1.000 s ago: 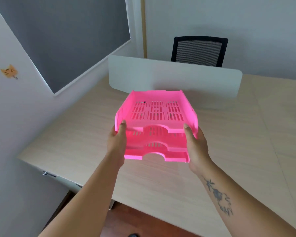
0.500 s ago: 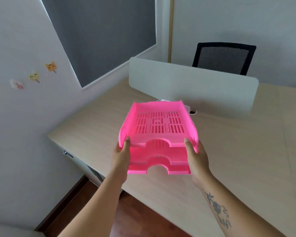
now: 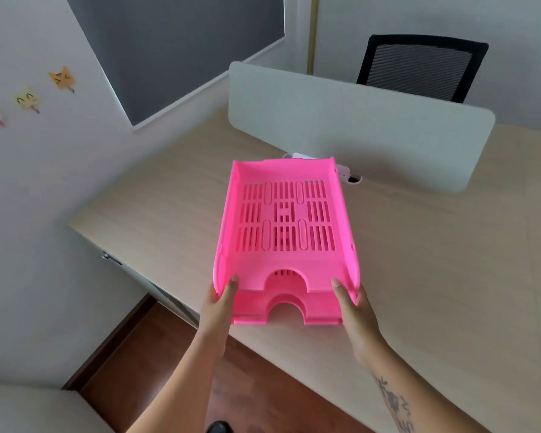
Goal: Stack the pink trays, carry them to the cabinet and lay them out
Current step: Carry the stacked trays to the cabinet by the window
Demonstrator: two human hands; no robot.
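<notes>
Carry step: left hand (image 3: 220, 303) and right hand (image 3: 353, 304) grip the stacked pink trays (image 3: 286, 232) at frame centre, fingers closed on the sides. Next: likely locate the cabinet, not visible.

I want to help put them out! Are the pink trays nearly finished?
Stacking looks done: the slotted pink plastic trays sit nested. Both hands, left hand and right hand, hold them above the pale wooden desk. Reaching the cabinet and laying them out remain.

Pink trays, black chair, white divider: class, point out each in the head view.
pink trays (image 3: 286, 220): head view, slotted floor of the top tray.
black chair (image 3: 420, 65): head view, mesh backrest.
white divider (image 3: 356, 120): head view, middle of its panel.
</notes>
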